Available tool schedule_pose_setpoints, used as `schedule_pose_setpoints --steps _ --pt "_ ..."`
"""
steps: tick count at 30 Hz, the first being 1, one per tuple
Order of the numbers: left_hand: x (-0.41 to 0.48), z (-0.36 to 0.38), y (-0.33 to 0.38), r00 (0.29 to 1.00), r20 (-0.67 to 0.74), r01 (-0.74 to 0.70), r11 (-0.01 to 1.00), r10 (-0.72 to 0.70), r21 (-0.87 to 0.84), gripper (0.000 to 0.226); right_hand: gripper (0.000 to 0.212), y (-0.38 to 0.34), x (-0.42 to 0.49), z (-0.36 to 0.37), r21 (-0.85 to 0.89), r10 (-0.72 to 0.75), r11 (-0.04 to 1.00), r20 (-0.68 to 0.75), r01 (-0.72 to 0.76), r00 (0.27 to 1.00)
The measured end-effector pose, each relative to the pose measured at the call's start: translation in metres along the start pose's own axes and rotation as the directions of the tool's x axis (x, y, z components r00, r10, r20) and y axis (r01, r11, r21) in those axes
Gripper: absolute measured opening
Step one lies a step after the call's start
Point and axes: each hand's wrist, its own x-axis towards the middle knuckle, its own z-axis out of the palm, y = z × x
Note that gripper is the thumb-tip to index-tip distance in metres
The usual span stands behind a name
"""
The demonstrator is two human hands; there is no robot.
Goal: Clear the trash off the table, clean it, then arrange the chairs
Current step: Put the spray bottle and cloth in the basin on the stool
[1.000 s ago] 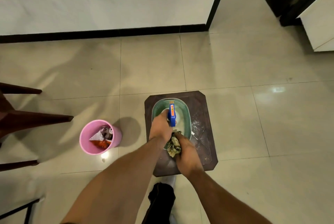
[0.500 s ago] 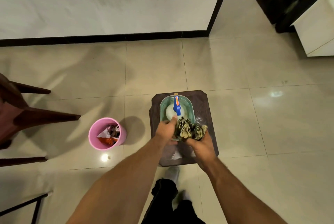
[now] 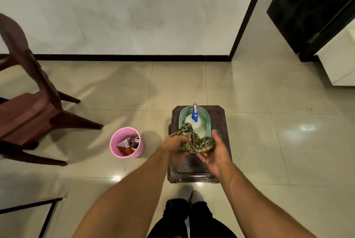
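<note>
Over the near half of the small dark table (image 3: 221, 122), both hands are working a striped cloth (image 3: 194, 139). The left hand (image 3: 173, 144) is clamping one bunched end in its curled fingers, while the right hand (image 3: 217, 153) is lying palm-up and spread beneath the other end, cradling rather than gripping it. Toward the far edge, a green basket (image 3: 208, 120) is sitting on the table with a white spray bottle (image 3: 195, 122) lying in it, blue trigger pointing away.

Trash is already sitting in the pink bin (image 3: 115, 141) on the floor just off the table's left edge, so the clearing part looks done and wiping appears to be starting. The risk lies in that loose right side: the cloth is only resting on an open palm, and a quick pull from the left could be dragging it off onto the floor. A wide wiping sweep could also be catching the basket and nudging it toward the far edge, bottle and all. The brown chair (image 3: 28, 107) is standing well apart on the left, not yet arranged.
</note>
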Motion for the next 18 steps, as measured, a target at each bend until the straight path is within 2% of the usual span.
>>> schedule_pose_setpoints --steps 2,5,8,11,13,16,18 --pt "-0.013 -0.003 0.003 0.999 0.052 0.016 0.998 -0.013 -0.060 0.042 0.032 -0.001 0.000 -0.003 -0.060 -0.019 0.998 -0.040 0.017 0.999" --pt "-0.029 -0.009 0.006 0.995 0.102 0.023 0.989 -0.008 -0.144 0.027 0.042 -0.011 -0.005 -0.009 0.024 -0.045 0.999 -0.048 0.047 0.998" --pt "-0.035 -0.018 0.005 1.000 0.018 0.003 1.000 -0.003 0.013 0.019 0.054 -0.023 -0.014 -0.011 0.116 -0.051 0.992 0.084 0.042 0.995" --pt "-0.028 -0.027 0.000 0.984 -0.127 -0.071 0.933 0.123 0.354 0.011 0.042 -0.039 -0.021 -0.007 0.054 -0.064 0.997 0.170 0.056 0.983" --pt "-0.031 -0.029 0.000 0.986 -0.098 -0.073 0.871 0.138 0.486 0.013 0.028 -0.053 -0.026 0.002 -0.110 -0.054 0.991 0.179 0.075 0.982" --pt "-0.041 -0.023 0.004 0.999 0.031 -0.032 0.842 0.018 0.539 0.031 0.029 -0.071 -0.030 0.017 -0.326 0.001 0.943 0.205 0.068 0.979" --pt "-0.045 -0.015 0.012 0.993 0.120 -0.048 0.862 -0.014 0.504 0.038 0.034 -0.084 -0.032 0.023 -0.287 0.027 0.956 0.277 0.056 0.960"
